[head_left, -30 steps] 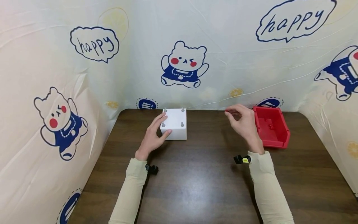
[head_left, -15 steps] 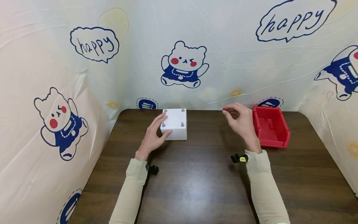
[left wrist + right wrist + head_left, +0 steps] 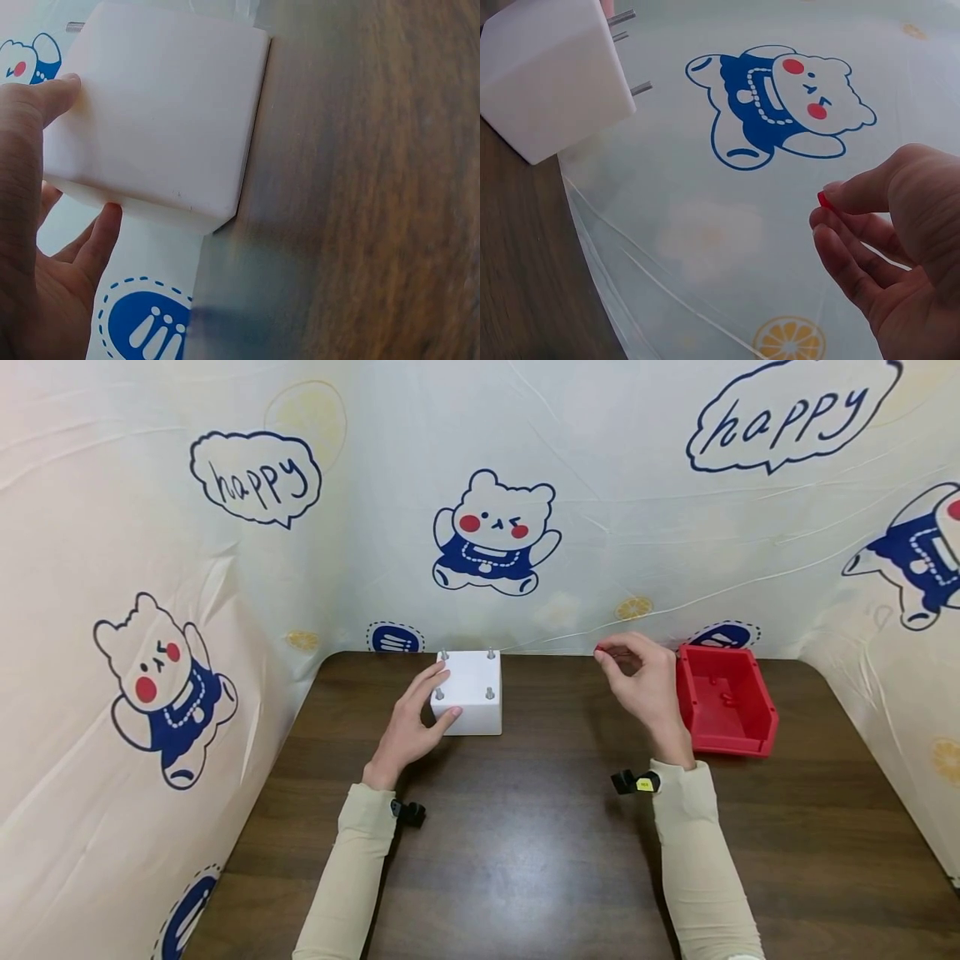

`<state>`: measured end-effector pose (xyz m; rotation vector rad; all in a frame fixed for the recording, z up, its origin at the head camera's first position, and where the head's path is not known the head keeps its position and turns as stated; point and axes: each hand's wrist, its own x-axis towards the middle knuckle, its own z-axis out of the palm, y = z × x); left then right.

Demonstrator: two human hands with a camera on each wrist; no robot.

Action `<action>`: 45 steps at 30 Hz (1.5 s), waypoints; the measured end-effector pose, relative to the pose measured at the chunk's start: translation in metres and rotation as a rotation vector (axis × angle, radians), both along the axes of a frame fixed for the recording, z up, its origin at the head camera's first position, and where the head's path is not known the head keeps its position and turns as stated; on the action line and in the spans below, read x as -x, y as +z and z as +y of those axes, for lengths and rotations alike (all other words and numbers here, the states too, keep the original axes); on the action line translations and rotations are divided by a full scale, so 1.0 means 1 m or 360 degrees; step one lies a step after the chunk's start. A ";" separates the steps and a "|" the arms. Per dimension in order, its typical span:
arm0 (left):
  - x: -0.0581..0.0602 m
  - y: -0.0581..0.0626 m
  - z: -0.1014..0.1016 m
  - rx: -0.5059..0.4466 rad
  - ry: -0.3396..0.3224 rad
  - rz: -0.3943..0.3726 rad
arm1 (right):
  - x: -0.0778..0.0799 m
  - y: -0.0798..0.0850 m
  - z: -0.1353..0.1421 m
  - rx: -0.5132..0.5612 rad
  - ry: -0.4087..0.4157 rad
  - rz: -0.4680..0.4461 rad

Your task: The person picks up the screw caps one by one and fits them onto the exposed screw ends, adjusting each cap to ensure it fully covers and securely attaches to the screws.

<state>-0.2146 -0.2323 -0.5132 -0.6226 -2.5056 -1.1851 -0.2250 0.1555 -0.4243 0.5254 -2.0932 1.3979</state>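
Observation:
A white box stands near the back edge of the table, with upright metal screws at the corners of its top. My left hand holds it from the left, the thumb against its front face and the fingers along its side and top edge. In the left wrist view the thumb presses the box's face and fingertips touch its lower edge. My right hand is raised right of the box, apart from it. Between thumb and forefinger it pinches a small red piece, mostly hidden by the fingertips.
Just right of my right hand sits a red open bin with several small red pieces inside. A printed cloth hangs behind the brown wooden table and along both sides.
My right hand has moved slightly left, away from the red bin and toward the white box, still pinching the red piece. The left hand and the box have stayed in place.

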 end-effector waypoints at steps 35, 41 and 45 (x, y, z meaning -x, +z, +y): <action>0.000 -0.002 0.001 -0.0005 -0.0005 -0.0017 | 0.009 -0.002 -0.020 0.0060 -0.0025 -0.0042; 0.000 0.000 0.001 -0.0005 -0.0011 -0.0010 | 0.009 0.001 -0.026 0.0055 0.0012 -0.0038; 0.001 0.000 0.001 -0.0001 -0.0007 -0.0007 | 0.010 0.002 -0.033 0.0063 0.0038 -0.0028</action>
